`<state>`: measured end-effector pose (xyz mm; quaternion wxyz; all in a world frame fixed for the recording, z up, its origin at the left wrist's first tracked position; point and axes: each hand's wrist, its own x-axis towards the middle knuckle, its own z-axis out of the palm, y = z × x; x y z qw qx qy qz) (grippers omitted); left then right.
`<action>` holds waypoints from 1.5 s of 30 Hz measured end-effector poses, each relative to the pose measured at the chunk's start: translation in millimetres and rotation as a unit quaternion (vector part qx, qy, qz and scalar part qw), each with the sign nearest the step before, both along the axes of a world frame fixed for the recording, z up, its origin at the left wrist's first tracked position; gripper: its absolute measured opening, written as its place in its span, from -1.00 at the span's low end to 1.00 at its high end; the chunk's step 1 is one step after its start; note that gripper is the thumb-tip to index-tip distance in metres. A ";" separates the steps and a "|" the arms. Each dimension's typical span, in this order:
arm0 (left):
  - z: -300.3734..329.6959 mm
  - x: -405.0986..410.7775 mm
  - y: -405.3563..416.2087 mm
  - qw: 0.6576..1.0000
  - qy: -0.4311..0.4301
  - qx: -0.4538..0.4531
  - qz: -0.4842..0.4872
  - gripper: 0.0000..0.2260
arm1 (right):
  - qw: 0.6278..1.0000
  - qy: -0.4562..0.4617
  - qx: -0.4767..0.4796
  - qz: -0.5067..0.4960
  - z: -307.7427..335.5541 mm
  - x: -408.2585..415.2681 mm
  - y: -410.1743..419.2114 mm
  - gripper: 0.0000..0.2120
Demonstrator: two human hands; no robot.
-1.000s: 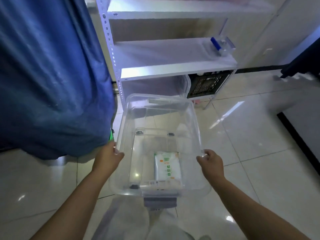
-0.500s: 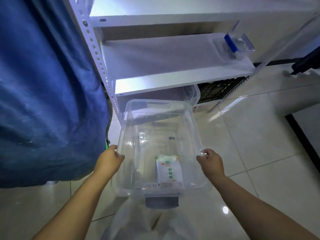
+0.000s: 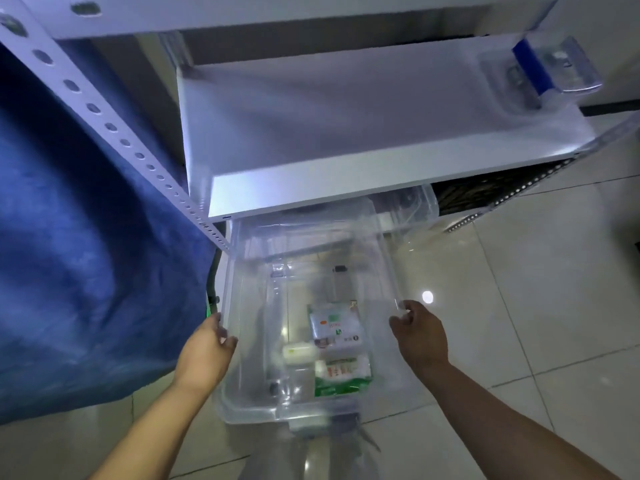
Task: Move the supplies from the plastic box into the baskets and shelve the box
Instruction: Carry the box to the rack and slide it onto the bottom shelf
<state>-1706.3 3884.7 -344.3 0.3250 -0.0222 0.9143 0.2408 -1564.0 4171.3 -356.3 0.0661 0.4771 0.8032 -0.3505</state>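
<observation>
Plainly only partway through. Found the plastic box carried low in front of the white shelf rack, far end nosed just under the front edge of the middle shelf, near end toward the body. Gripped on the left long rim by the left hand, fingers curled over the edge, and on the right long rim by the right hand, thumb and fingers pinched round the lip; neither hand free. Could not tell whether carried wholly in the air or propped on something below. Saw supplies inside, all toward the near end: a flat white pack with green print, a green-and-white packet just nearer than it and touching or nearly so, and a small white bottle lying on its side just left of both. Judged the emptying step therefore not done, or at least not complete. Noted a dark basket on the lowest level at the right, under the middle shelf, and a second clear box beside it, just beyond the carried one; could not make out any contents in the basket. Noted also a small clear container with a blue part on the right end of the middle shelf, a blue cloth hanging at the left, and glossy floor tiles below. Left to do, by this reading: lift the three items out into baskets, then slide the emptied box onto a shelf.
</observation>
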 end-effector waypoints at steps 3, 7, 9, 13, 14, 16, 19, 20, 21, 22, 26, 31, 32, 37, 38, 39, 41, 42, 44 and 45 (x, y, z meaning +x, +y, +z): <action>-29.8 -7.8 18.0 0.999 0.003 -0.003 0.043 -0.62 | 1.000 -0.001 0.012 0.015 -31.2 -25.8 19.5 -0.68; -66.7 -15.2 38.4 0.995 0.038 0.007 0.088 -0.71 | 0.999 0.026 0.021 0.026 -70.2 -50.1 38.9 -0.68; -81.7 -21.7 47.6 0.991 0.074 0.016 0.108 -0.78 | 0.999 0.044 0.019 0.022 -89.4 -59.8 48.8 -0.68; -108.6 -43.5 62.2 0.982 0.104 0.046 0.151 -0.76 | 0.996 0.084 0.010 0.020 -122.0 -87.6 66.4 -0.67; -114.4 -49.3 65.5 0.980 0.104 0.055 0.163 -0.75 | 0.995 0.096 0.009 0.024 -128.1 -96.3 70.9 -0.67; -125.3 -60.8 71.2 0.975 0.108 0.073 0.178 -0.76 | 0.993 0.114 0.020 0.033 -138.8 -114.4 80.6 -0.66; -138.2 -75.0 79.0 0.968 0.101 0.097 0.208 -0.78 | 0.989 0.134 0.037 0.049 -151.3 -138.5 95.3 -0.67; -141.2 -78.4 81.4 0.966 0.098 0.104 0.217 -0.80 | 0.988 0.136 0.042 0.054 -154.8 -144.9 99.7 -0.68; -143.8 -81.1 83.5 0.963 0.096 0.110 0.224 -0.80 | 0.988 0.135 0.047 0.057 -158.4 -150.8 103.6 -0.68; -146.3 -83.0 85.4 0.962 0.095 0.115 0.230 -0.80 | 0.988 0.134 0.051 0.060 -161.9 -155.8 106.8 -0.68; -156.6 -83.1 88.5 0.952 0.093 0.134 0.260 -0.78 | 0.985 0.148 0.068 0.061 -174.6 -164.9 111.7 -0.68; -164.6 -73.2 87.8 0.953 0.102 0.125 0.258 -0.76 | 0.981 0.162 0.082 0.062 -183.2 -164.1 109.6 -0.69; -165.2 -72.4 88.1 0.952 0.103 0.126 0.260 -0.76 | 0.981 0.159 0.089 0.066 -182.7 -162.9 109.7 -0.69; -160.0 -69.8 91.8 0.952 0.084 0.123 0.269 -0.75 | 0.970 0.149 0.184 0.065 -166.7 -145.8 113.8 -0.65; -158.0 -68.3 92.9 0.954 0.079 0.118 0.262 -0.74 | 0.963 0.167 0.206 0.051 -160.0 -140.5 117.9 -0.68; -156.1 -65.8 93.8 0.958 0.075 0.112 0.254 -0.73 | 0.955 0.187 0.229 0.031 -151.9 -135.3 123.1 -0.69; -152.5 -57.5 94.6 0.962 0.071 0.095 0.245 -0.73 | 0.937 0.218 0.271 -0.026 -136.5 -126.9 135.8 -0.67; -151.2 -51.7 95.1 0.962 0.071 0.091 0.246 -0.73 | 0.928 0.227 0.292 -0.054 -130.3 -124.6 143.0 -0.65; -150.8 -39.0 97.0 0.957 0.077 0.100 0.259 -0.75 | 0.917 0.225 0.315 -0.095 -121.4 -125.8 155.3 -0.63; -151.7 -33.0 97.9 0.954 0.081 0.105 0.270 -0.78 | 0.921 0.213 0.310 -0.101 -119.7 -129.1 161.4 -0.63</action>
